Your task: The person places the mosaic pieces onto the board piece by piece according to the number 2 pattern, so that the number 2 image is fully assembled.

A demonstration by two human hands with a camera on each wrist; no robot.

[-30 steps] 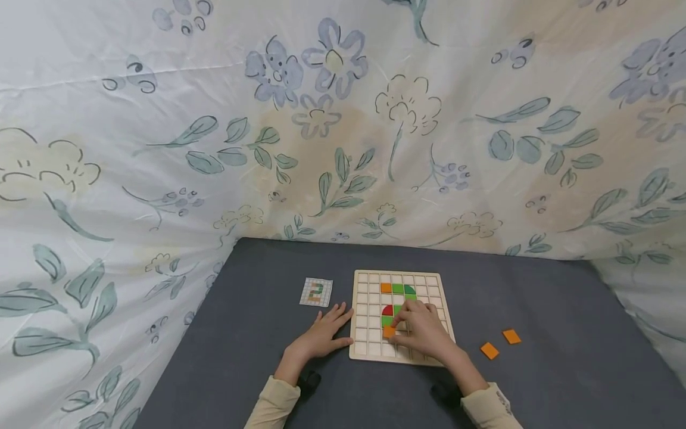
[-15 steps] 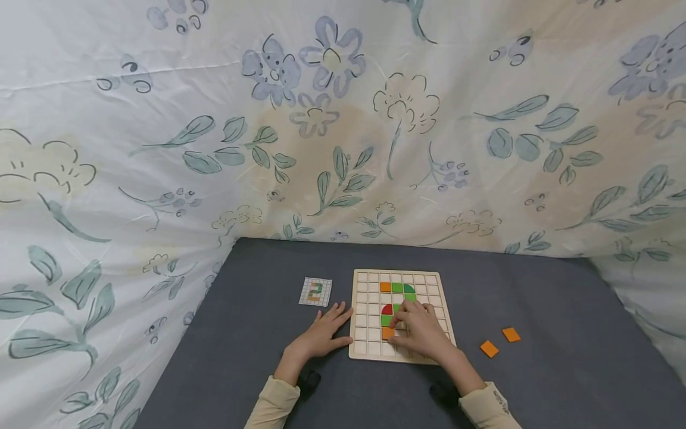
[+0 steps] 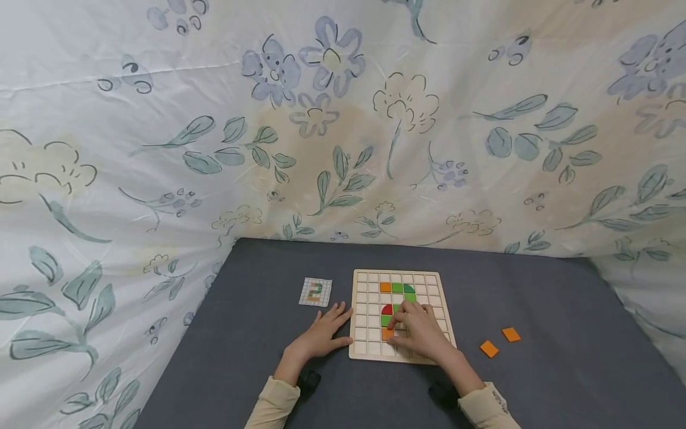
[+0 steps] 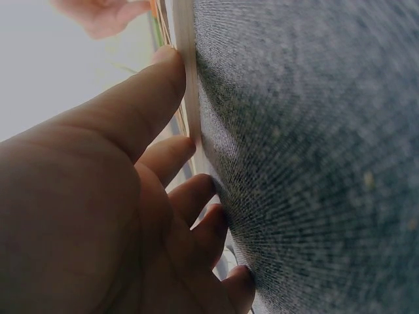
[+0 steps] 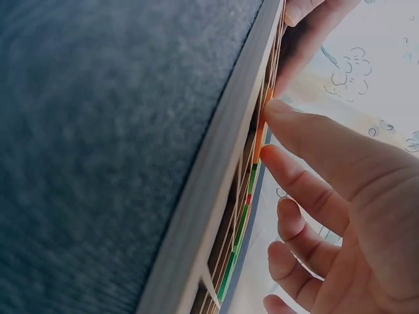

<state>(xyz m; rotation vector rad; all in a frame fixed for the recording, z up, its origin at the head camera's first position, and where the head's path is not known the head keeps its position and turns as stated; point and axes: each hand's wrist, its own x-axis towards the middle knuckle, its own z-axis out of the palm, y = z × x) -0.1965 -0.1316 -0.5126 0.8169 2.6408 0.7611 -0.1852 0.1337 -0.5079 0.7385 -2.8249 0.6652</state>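
A wooden grid board lies on the dark cloth, with several coloured tiles set in its squares. Between thumb and index finger, my right hand pinches an orange square tile at a square just below a green tile. The right wrist view shows that orange tile at the thumb and index fingertips. My left hand lies spread on the cloth, its thumb and index fingertips touching the board's left edge. My right hand hides part of the board's middle.
Two loose orange tiles lie on the cloth right of the board. A small pattern card lies to its left, beyond my left hand. A floral curtain hangs behind the table.
The orange tile has shifted slightly toward me and now sits squarer with the grid. My right fingers stay at it, and my left hand keeps its place.
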